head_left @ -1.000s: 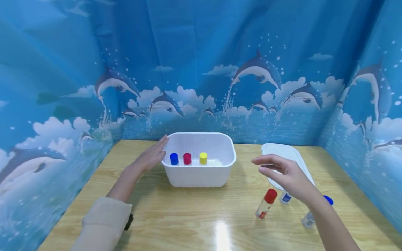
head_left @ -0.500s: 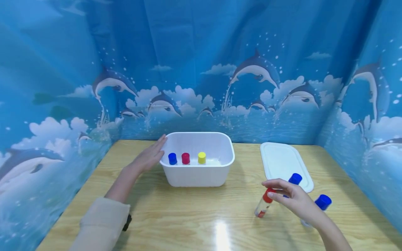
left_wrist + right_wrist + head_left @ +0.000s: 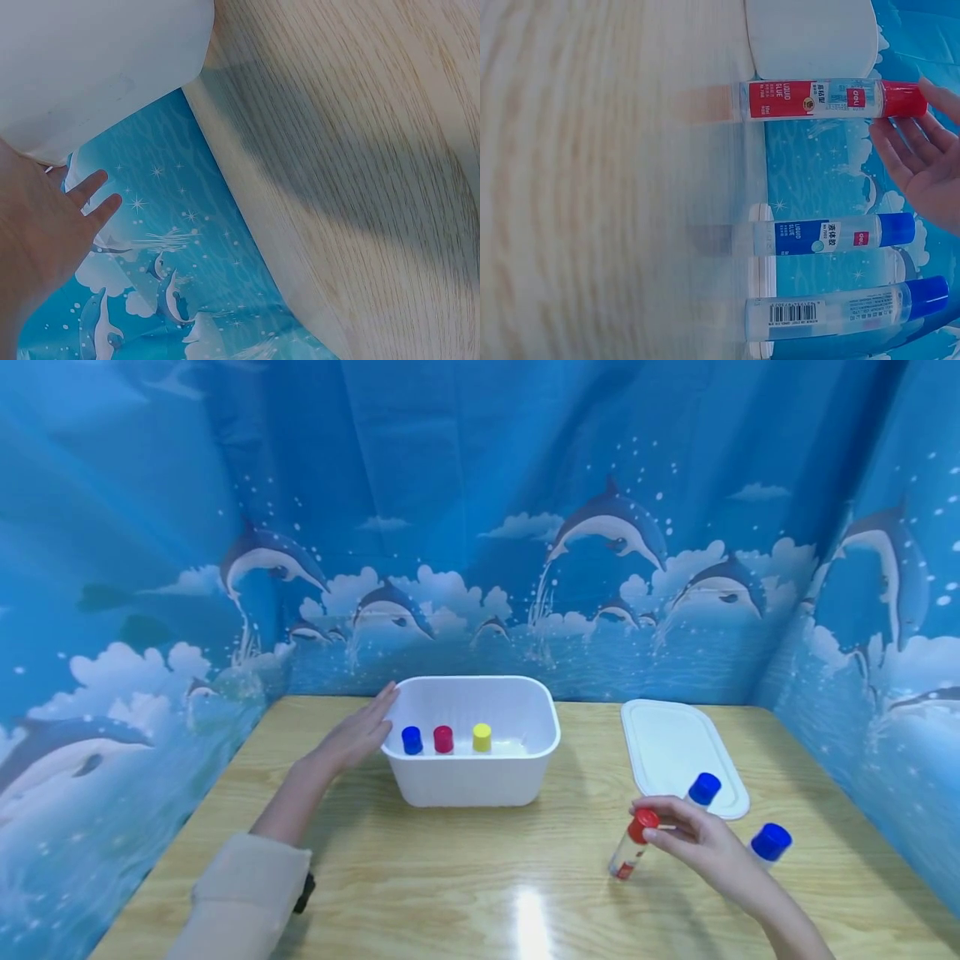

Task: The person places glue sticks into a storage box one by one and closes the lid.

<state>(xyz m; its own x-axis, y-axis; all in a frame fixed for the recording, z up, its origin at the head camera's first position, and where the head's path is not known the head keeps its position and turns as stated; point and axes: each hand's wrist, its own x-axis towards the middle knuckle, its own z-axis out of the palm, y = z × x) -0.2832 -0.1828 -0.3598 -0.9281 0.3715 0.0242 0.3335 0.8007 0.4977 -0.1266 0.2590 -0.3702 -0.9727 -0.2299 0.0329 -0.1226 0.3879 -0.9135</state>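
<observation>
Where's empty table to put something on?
Bare table lies in front of the white bin, left of the red-capped bottle, and between the bin and the lid. It's crowded by the right hand and two blue-capped bottles.

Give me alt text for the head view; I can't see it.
The right hand pinches a red-capped bottle by its cap; the left hand rests against a white bin with blue, red and yellow caps inside. Two blue-capped bottles stand at right near a white lid.

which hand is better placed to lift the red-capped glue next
Probably the right hand: it pinches the glue's red cap, while the left hand, farther away, touches the white bin.
</observation>
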